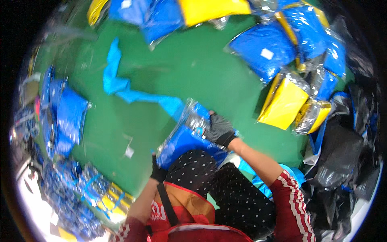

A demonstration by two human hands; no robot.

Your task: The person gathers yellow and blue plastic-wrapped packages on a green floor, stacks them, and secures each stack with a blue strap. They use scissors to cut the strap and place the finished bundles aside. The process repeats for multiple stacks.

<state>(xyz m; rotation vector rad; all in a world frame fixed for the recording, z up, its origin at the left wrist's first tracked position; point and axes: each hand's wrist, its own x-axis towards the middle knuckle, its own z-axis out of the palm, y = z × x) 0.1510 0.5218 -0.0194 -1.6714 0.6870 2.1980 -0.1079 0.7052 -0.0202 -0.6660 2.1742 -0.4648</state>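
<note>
While fingers (213, 123) touch a packet (181, 144), bundles (264, 50) seemingly ring green floor (169, 68).

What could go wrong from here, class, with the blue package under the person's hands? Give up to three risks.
1. The blue package has a shiny clear wrap, which might slip under the gloved right hand.
2. The light-blue strip lies loose across the floor and might get snagged or stepped on.
3. The dotted trouser leg overlaps the package's near edge in this view; leaning forward could crease it.
</note>
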